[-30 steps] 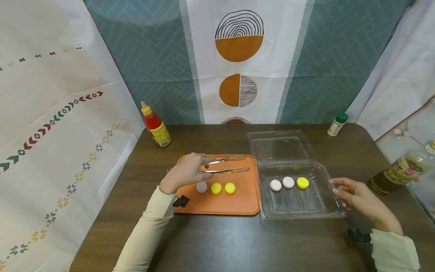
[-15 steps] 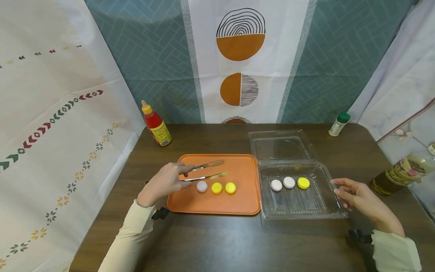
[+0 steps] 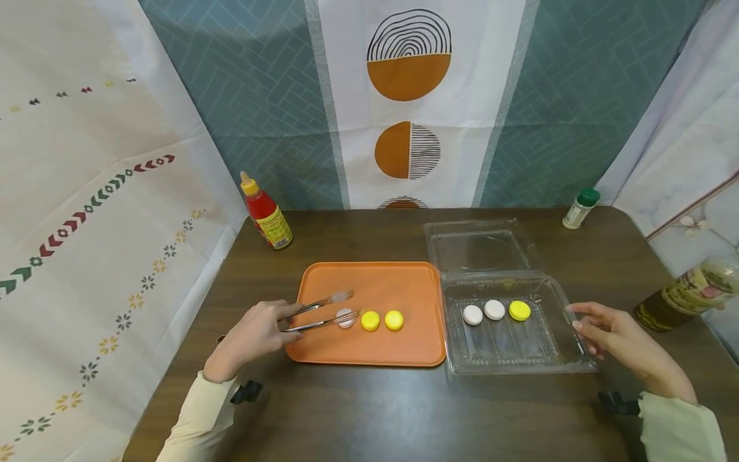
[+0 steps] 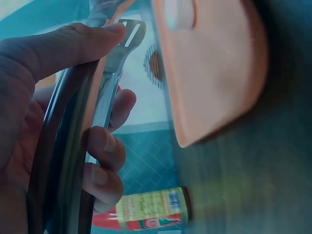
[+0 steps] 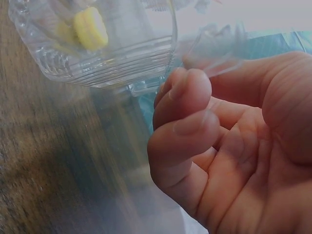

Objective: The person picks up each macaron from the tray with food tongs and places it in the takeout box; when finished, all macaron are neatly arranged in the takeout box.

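Note:
My left hand (image 3: 254,330) grips metal tongs (image 3: 314,325) with slotted tips, spread apart, over the left side of an orange tray (image 3: 369,282). One tip overlaps a white macaron (image 3: 347,325) in the head view; the other points just beyond it. Two yellow macarons, a left one (image 3: 370,321) and a right one (image 3: 394,321), lie to its right. At the right, fingers and thumb of my right hand (image 3: 620,340) pinch the side rim of a clear plastic container (image 3: 514,369). Inside are two white macarons (image 3: 472,315) and a yellow macaron (image 5: 91,28).
The container's clear lid (image 3: 485,249) lies folded back behind it. A red sauce bottle (image 3: 267,215) stands at the back left, a green-capped shaker (image 3: 580,208) at the back right. An oil bottle (image 3: 681,298) stands beyond my right hand.
My left hand has drawn the tongs left and toward me, so their tips shift from the tray's right side back to the white macaron. The right hand keeps its hold.

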The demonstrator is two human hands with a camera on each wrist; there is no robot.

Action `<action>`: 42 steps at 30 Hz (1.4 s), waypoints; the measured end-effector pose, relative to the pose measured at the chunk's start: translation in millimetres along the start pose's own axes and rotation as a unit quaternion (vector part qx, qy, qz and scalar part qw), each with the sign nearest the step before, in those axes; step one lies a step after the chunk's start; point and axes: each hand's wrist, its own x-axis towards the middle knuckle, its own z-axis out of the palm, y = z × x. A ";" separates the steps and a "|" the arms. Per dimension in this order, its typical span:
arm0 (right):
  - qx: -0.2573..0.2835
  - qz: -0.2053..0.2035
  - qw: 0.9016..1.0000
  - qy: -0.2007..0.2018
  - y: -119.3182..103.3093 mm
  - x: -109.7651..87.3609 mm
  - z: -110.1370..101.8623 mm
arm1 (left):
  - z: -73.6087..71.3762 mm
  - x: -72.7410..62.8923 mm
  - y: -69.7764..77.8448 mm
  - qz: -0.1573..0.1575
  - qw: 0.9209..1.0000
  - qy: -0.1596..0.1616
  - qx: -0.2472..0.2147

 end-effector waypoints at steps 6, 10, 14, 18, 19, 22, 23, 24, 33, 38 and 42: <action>-0.011 0.004 1.000 0.011 -1.9 0.6 0.1 | 4.3 -7.9 -6.4 -0.012 1.000 -0.014 0.005; -0.009 0.005 1.000 0.015 -2.4 -1.1 1.3 | 6.3 -8.8 -10.2 -0.007 1.000 -0.013 0.016; -0.006 0.008 1.000 0.021 -1.7 -3.3 0.6 | 9.5 -7.0 -14.3 -0.005 1.000 -0.014 0.022; -0.004 0.013 1.000 0.021 0.1 -4.1 -0.5 | 13.2 -4.8 -17.6 -0.003 0.999 -0.016 0.028; -0.004 0.014 1.000 0.021 0.5 -4.1 -0.7 | 14.0 -4.2 -18.0 -0.002 0.999 -0.017 0.030; -0.004 0.017 1.000 0.019 1.4 -3.7 -2.0 | 16.0 -1.9 -18.3 0.003 0.999 -0.019 0.033; -0.004 0.019 1.000 0.019 1.5 -3.5 -2.4 | 16.6 -1.1 -18.2 0.003 0.999 -0.019 0.032; -0.004 0.020 1.000 0.019 1.5 -3.2 -2.5 | 16.9 -0.3 -18.1 0.003 0.999 -0.020 0.032; -0.003 0.016 1.000 0.005 -0.6 0.4 -0.9 | 13.2 -0.3 -20.1 0.001 0.999 -0.019 0.043; -0.005 0.011 1.000 0.005 0.0 0.0 -1.1 | 2.9 3.6 -19.3 0.004 0.999 -0.012 0.041; 0.001 0.001 1.000 -0.001 1.8 -1.1 -0.9 | -6.2 9.7 -14.9 0.017 0.999 -0.015 0.040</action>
